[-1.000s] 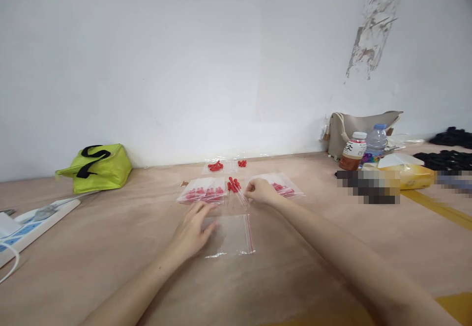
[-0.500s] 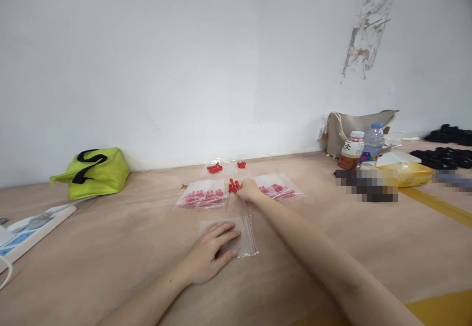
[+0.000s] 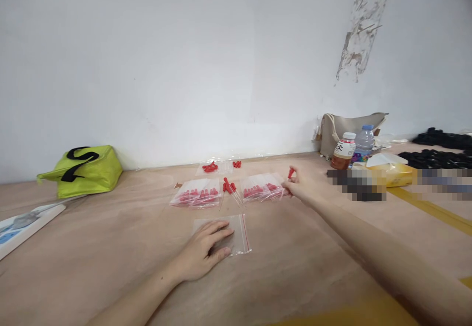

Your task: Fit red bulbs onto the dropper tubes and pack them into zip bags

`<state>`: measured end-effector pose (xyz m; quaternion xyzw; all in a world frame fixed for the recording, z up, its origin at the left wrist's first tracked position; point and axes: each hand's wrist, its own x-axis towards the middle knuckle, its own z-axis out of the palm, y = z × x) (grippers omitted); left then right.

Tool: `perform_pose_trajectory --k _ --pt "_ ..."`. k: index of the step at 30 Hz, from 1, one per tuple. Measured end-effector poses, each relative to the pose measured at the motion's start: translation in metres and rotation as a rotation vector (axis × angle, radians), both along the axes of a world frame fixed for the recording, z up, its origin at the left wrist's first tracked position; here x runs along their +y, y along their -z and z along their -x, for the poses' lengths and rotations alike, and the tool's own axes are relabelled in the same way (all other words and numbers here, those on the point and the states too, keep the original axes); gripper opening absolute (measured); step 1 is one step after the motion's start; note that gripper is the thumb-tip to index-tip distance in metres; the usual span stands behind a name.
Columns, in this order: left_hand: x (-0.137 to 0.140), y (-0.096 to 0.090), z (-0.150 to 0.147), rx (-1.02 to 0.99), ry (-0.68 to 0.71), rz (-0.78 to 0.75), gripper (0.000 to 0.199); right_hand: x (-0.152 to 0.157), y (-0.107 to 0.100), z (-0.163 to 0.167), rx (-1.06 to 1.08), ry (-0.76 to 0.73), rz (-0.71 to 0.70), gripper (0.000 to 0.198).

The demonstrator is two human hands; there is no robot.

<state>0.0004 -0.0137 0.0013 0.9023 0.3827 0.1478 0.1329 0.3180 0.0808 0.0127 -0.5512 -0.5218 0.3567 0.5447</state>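
My left hand [image 3: 206,250] lies flat, fingers spread, on a clear zip bag [image 3: 240,240] with a red seal line. At the right, my right hand [image 3: 298,187] is closed on a dropper [image 3: 291,172] whose red rubber bulb sticks up above the fingers; its tube is hidden. This hand is by the right edge of a filled bag of red-bulbed droppers [image 3: 261,188]. Between that bag and another filled bag [image 3: 197,193] on the left, several loose droppers [image 3: 230,188] with thin clear tubes lie fanned out on the table.
Behind, a flat clear bag [image 3: 223,167] lies by red bulbs [image 3: 210,167]. A yellow-green pouch [image 3: 90,171] and a power strip [image 3: 33,225] are at left. Bottles [image 3: 343,151], a beige bag [image 3: 326,136], a yellow tissue pack [image 3: 400,176] and black bundles [image 3: 438,159] stand right.
My right hand has moved right, from the loose droppers to beyond the right filled bag, with one dropper in it. My left hand stays on the zip bag. The view has shifted slightly.
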Motion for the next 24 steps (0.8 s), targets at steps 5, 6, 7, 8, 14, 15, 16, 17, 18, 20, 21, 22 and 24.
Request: perform_pose_trajectory --k 5,6,7,8,14,15,16,17,18,20,21,22,24 --pt "-0.003 -0.001 -0.009 -0.027 -0.041 0.088 0.038 -0.027 0.018 -0.008 0.293 0.138 -0.006 0.051" --pt "-0.003 -0.003 -0.01 -0.038 -0.051 0.107 0.038 -0.032 0.021 -0.004 0.354 0.126 -0.008 0.046" --pt "-0.004 -0.005 -0.009 -0.046 -0.054 0.116 0.038 -0.037 0.025 0.002 0.401 0.097 -0.009 0.042" --pt "-0.004 -0.007 -0.007 -0.043 -0.045 0.116 0.037 -0.042 0.028 0.007 0.435 0.056 -0.008 0.039" --pt "0.005 -0.013 0.016 0.054 0.098 0.046 0.037 -0.056 0.031 0.026 0.464 -0.059 -0.046 0.04" --pt "0.007 -0.011 0.018 0.064 0.102 0.049 0.038 -0.055 0.03 0.024 0.452 -0.018 -0.082 0.042" --pt "0.008 -0.009 0.018 0.071 0.1 0.055 0.038 -0.052 0.028 0.021 0.439 0.034 -0.131 0.044" --pt "0.009 -0.007 0.018 0.074 0.093 0.059 0.038 -0.048 0.027 0.016 0.429 0.088 -0.185 0.045" --pt "0.009 -0.005 0.018 0.071 0.084 0.059 0.038 -0.043 0.026 0.012 0.423 0.137 -0.237 0.045" --pt "0.009 -0.002 0.016 0.055 0.069 0.056 0.038 -0.034 0.025 0.004 0.422 0.2 -0.302 0.044" --pt "0.009 -0.002 0.015 0.045 0.064 0.06 0.038 -0.03 0.025 0.002 0.429 0.214 -0.31 0.043" --pt "0.01 -0.003 0.014 0.031 0.058 0.065 0.037 -0.027 0.027 0.001 0.437 0.221 -0.308 0.042" --pt "0.013 -0.007 0.01 0.005 0.052 0.061 0.034 -0.022 0.03 0.002 0.452 0.211 -0.3 0.04"
